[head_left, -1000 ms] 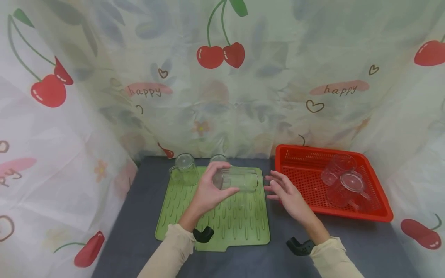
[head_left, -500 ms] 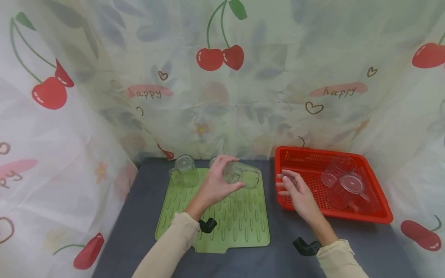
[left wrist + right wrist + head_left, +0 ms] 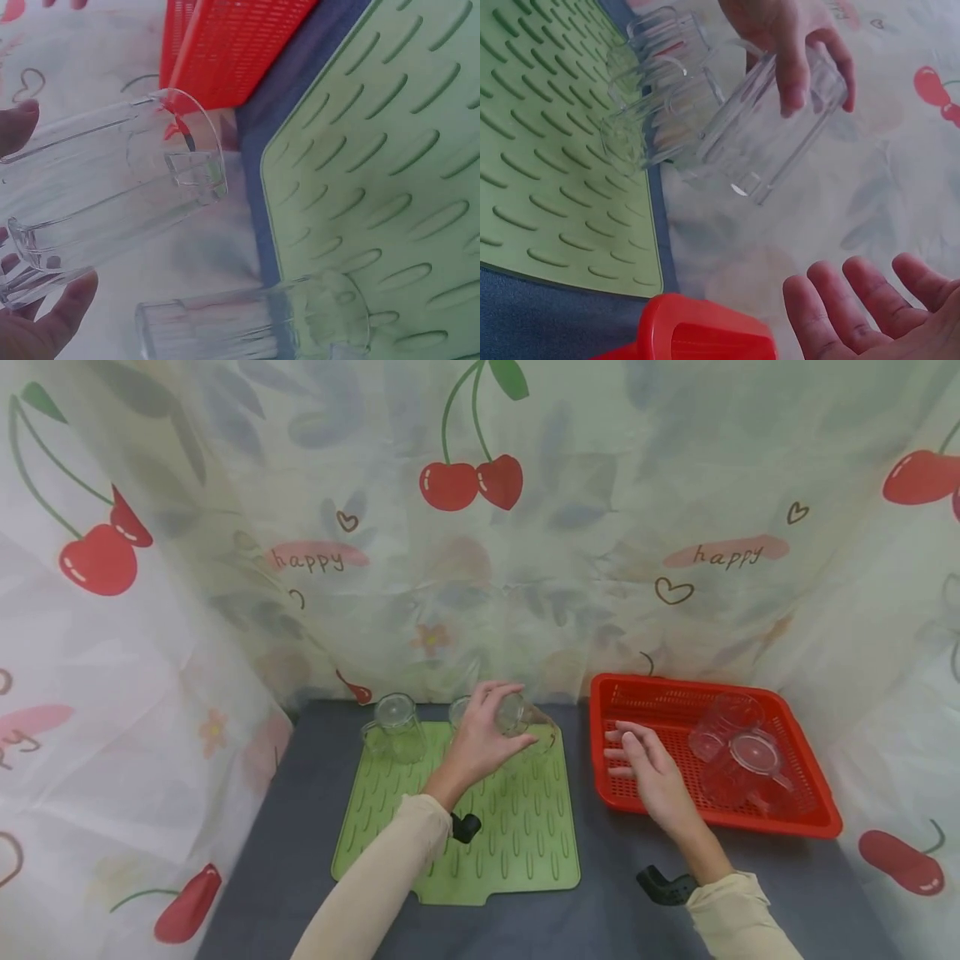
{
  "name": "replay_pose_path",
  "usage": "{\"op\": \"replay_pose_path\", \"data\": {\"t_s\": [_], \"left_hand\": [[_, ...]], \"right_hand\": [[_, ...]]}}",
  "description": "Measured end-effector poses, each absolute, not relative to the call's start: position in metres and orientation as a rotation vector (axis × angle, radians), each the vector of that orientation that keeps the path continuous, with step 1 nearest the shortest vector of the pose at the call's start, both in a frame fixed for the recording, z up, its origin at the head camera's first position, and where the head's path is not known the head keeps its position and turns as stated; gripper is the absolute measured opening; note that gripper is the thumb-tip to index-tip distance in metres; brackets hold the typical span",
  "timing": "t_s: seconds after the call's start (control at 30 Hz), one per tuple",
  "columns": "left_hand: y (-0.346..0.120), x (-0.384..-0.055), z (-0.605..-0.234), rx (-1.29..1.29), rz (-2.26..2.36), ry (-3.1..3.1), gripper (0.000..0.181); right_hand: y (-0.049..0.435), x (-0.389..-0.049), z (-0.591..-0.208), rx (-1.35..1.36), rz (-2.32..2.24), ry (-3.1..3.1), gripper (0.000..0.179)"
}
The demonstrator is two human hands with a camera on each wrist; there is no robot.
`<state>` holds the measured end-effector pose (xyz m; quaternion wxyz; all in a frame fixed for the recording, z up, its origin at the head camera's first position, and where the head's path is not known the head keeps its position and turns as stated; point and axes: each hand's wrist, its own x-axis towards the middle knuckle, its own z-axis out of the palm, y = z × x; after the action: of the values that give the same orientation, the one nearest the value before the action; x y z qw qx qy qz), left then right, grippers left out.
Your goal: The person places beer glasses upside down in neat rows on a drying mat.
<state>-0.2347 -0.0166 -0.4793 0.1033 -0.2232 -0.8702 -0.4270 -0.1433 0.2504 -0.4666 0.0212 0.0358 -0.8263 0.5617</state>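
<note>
My left hand (image 3: 483, 739) grips a clear glass mug (image 3: 512, 714) by its base end, over the back right of the green drying mat (image 3: 495, 852). The mug is tilted, its rim pointing down to the right; in the left wrist view the mug (image 3: 112, 187) lies between thumb and fingers. Upside down at the mat's back left stands one glass mug (image 3: 401, 731). Another mug (image 3: 457, 710) is mostly hidden behind my left hand. My right hand (image 3: 656, 777) hovers by the left side of the red basket (image 3: 600, 752), holding nothing, its fingers (image 3: 855, 307) loosely extended.
Two glass mugs (image 3: 753, 756) lie in the right part of the basket. A dark grey cloth (image 3: 285, 835) covers the table. Printed curtains (image 3: 480, 593) close off the back and both sides.
My left hand has moved right and slightly back with the mug, whose rim end now tips downward. My right hand has moved right, away from the mug and toward the basket.
</note>
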Motion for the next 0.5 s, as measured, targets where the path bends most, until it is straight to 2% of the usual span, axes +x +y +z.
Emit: {"op": "replay_pose_path", "data": {"t_s": [0.27,0.5], "left_hand": [[0.001,-0.252,-0.491,-0.501,-1.300,-2.648,0.084],[0.008,-0.264,-0.501,-0.491,-1.280,-2.701,0.083]], "right_hand": [[0.251,-0.146,-0.470,0.113,1.761,-2.562,0.047],[0.254,-0.145,-0.473,0.073,1.758,-2.565,0.049]]}}
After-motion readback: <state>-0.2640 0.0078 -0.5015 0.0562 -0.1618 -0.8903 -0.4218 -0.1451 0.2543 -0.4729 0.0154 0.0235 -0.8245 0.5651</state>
